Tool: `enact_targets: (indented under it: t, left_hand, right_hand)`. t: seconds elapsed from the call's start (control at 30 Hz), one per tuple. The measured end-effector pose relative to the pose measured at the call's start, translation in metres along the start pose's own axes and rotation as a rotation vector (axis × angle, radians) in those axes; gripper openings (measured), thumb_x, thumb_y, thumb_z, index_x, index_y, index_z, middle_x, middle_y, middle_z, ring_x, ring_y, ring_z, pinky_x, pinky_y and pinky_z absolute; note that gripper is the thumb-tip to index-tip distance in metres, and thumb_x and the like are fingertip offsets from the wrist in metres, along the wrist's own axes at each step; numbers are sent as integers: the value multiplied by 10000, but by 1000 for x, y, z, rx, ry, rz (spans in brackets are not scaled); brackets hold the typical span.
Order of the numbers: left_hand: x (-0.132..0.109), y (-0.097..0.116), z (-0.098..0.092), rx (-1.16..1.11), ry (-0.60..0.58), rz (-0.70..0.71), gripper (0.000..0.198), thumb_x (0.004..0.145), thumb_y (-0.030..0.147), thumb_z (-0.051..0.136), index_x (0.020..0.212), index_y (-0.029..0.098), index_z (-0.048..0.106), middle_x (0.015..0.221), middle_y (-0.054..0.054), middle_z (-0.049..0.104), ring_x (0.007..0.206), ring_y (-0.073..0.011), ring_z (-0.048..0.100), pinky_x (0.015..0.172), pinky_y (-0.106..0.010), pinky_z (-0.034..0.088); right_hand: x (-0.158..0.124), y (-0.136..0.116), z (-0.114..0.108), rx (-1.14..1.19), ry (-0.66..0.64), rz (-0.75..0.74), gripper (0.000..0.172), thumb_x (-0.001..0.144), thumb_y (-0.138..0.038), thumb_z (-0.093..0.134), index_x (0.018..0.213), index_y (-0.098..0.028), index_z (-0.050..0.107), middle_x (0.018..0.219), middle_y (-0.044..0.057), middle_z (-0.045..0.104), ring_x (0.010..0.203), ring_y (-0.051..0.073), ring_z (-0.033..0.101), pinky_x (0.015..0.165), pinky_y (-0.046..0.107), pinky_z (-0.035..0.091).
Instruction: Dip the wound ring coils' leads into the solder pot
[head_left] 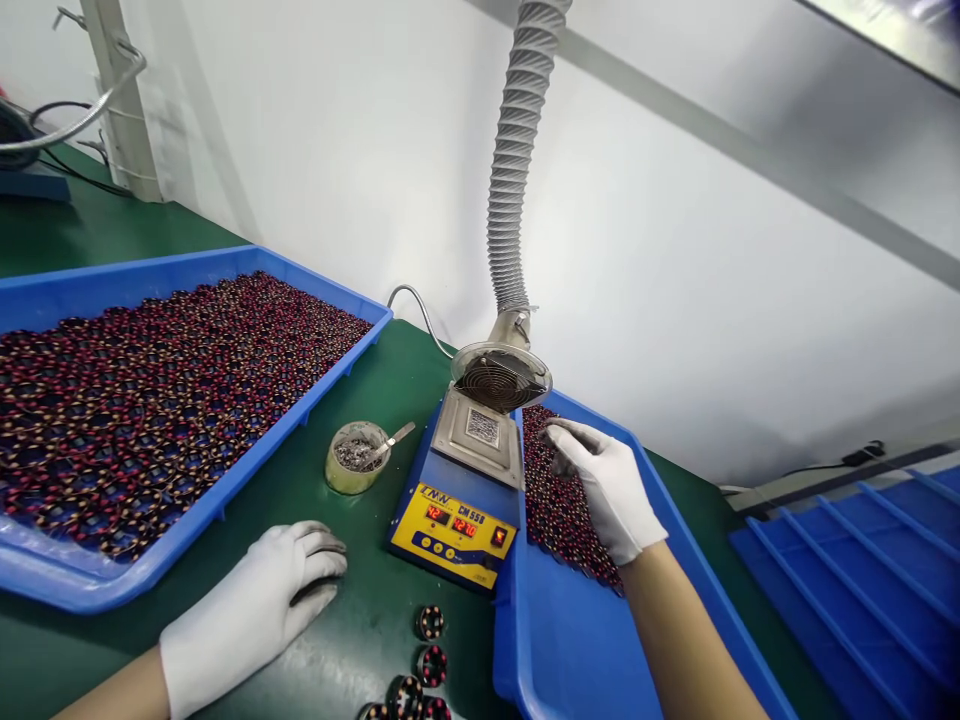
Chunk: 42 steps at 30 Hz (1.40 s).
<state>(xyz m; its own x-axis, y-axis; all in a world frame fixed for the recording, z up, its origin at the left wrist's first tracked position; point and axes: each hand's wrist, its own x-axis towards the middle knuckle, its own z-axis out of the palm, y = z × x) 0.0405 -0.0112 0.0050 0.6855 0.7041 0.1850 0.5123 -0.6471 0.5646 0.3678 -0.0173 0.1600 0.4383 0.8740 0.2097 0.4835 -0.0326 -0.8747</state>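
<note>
My left hand, in a white glove with darkened fingertips, lies on the green tabletop with its fingers loosely stretched and nothing in them. My right hand, gloved too, hovers over the right blue tray, thumb and fingers drawn together; what they hold, if anything, I cannot make out. Inside that tray lie many small dark ring-shaped parts with red and copper-coloured dots. To the hand's left stands what looks like a solder pot, with a yellow display panel. Several loose rings sit at the table's front.
A larger blue tray full of rings occupies the left. Between it and the pot is a round container of grey residue with a flat metal tool. A flexible exhaust hose hangs over the pot. Blue ribbed plastic lies far right.
</note>
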Motion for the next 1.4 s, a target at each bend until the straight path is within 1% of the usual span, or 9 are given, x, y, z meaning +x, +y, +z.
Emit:
enact_targets:
  t: [0.13,0.27,0.43,0.57,0.7,0.83,1.2,1.3,1.4]
  left_hand:
    - [1,-3,-1,18,-21,-5,201,900,298,501,983,311,684,1102,-7,668,1045,-224,584,888,-346,450]
    - [0,-6,-2,37,-4,18,203,893,328,511,979,313,695,1081,-4,685,1030,-219,606,888,-339,465]
    - [0,-9,-1,77,14,43,227,891,387,511,974,294,702,1069,-13,694,1012,-224,627,881,-343,484]
    - [1,-15,3,118,39,66,236,884,408,517,953,295,712,1063,-11,702,1004,-224,639,875,-331,495]
    - [1,-17,6,173,46,79,243,888,419,512,966,297,708,1064,-10,705,1005,-228,643,876,-342,501]
    - [1,-16,5,210,76,91,234,883,417,522,947,299,713,1052,-5,713,989,-224,653,863,-328,513]
    - [-3,8,-4,291,93,122,224,897,326,494,959,250,695,1057,-47,706,980,-243,649,833,-356,510]
    - [-16,18,-3,301,57,113,220,904,279,478,1016,235,662,1109,-66,680,1032,-256,617,858,-394,486]
    - [-33,30,0,306,2,120,211,908,227,469,1040,222,634,1112,-73,670,1037,-260,601,848,-408,472]
  right_hand:
    - [-23,-5,-17,117,-19,18,399,723,-454,721,995,-163,688,651,7,635,558,129,519,558,284,440]
    - [-52,4,-28,309,12,0,438,694,-409,753,1072,-223,632,948,43,671,770,164,610,742,324,500]
    - [-85,51,-32,45,134,49,359,732,-486,664,958,-215,597,949,46,648,866,208,613,801,358,490]
    - [-89,92,-29,-165,38,177,246,735,-399,719,738,-172,623,734,24,632,746,197,595,781,377,482]
    - [-84,113,-23,-217,-100,269,221,901,-357,564,970,-155,624,962,40,643,823,161,615,775,365,511]
    - [-84,122,-19,-146,-198,320,257,900,-322,577,1090,-150,588,1084,66,618,913,188,620,796,390,527]
    - [-86,117,-20,-204,-215,390,209,902,-306,575,1023,-136,596,969,41,630,804,153,625,702,330,541]
    - [-91,98,-23,-296,-165,334,115,869,-251,605,887,-137,600,772,3,616,649,130,593,632,300,511]
    - [-98,60,-20,-370,-47,158,65,825,-250,619,847,-192,603,734,9,619,693,168,587,737,350,464]
